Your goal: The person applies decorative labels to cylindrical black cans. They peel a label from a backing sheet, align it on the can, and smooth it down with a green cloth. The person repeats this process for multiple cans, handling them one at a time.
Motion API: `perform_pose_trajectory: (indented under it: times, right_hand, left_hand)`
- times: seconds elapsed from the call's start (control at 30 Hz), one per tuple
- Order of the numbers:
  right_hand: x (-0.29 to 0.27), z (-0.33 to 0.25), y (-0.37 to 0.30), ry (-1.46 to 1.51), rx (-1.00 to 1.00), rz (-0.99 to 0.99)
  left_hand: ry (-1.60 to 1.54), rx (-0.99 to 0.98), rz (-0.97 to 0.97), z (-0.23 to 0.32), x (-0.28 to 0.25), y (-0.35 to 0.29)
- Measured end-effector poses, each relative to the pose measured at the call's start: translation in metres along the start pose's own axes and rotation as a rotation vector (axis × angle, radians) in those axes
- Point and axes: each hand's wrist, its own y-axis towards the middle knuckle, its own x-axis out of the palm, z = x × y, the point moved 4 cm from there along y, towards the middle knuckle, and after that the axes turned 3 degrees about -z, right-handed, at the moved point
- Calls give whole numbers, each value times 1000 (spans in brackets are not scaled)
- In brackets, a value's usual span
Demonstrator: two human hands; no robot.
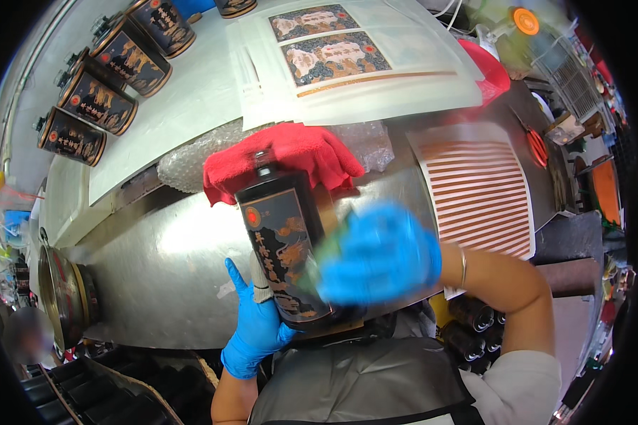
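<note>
A black, flask-shaped bottle (283, 248) with a gold-and-orange dragon decoration stands tilted in front of me, its neck pointing away. My left hand (254, 327), in a blue glove, grips its lower left side; the thumb sticks up and some fingers are hidden behind the bottle. A pale, ribbed strip (261, 283) shows between that hand and the bottle. My right hand (383, 255), also blue-gloved, is smeared by motion at the bottle's right side. It holds a blurred green thing (329, 248) against or close to the decorated face. Behind the neck lies a red cloth (298, 152).
Similar decorated bottles (96, 99) stand at the far left. Printed decal sheets (337, 57) lie at the back, and a sheet of brown stripes (478, 191) lies right. Red-handled scissors (535, 145) are beyond it. Bubble wrap (191, 159) and a round metal pan (60, 294) are left.
</note>
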Motion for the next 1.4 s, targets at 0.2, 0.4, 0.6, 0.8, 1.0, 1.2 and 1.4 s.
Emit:
perform_pose_trajectory:
  times: [0.2, 0.4, 0.6, 0.8, 1.0, 1.2, 1.4]
  right_hand:
    - [-4, -44, -32, 384, 179, -121]
    - [10, 4, 10, 408, 596, 59]
    - [5, 57, 20, 388, 661, 400]
    - [33, 88, -20, 769, 1219, 623]
    - [18, 96, -41, 1309, 1347, 594]
    - [-11, 131, 38, -158, 571, -33]
    - [-24, 145, 56, -102, 571, 3]
  left_hand:
    - [-217, -89, 14, 2, 0, -5]
    - [-411, -179, 114, -6, 10, -11]
    - [-332, -7, 321, -6, 10, -36]
    - [-337, -161, 311, -1, 10, -14]
    - [-120, -84, 291, 10, -4, -15]
    - [-24, -96, 279, 5, -6, -13]
    - [61, -66, 305, 7, -16, -19]
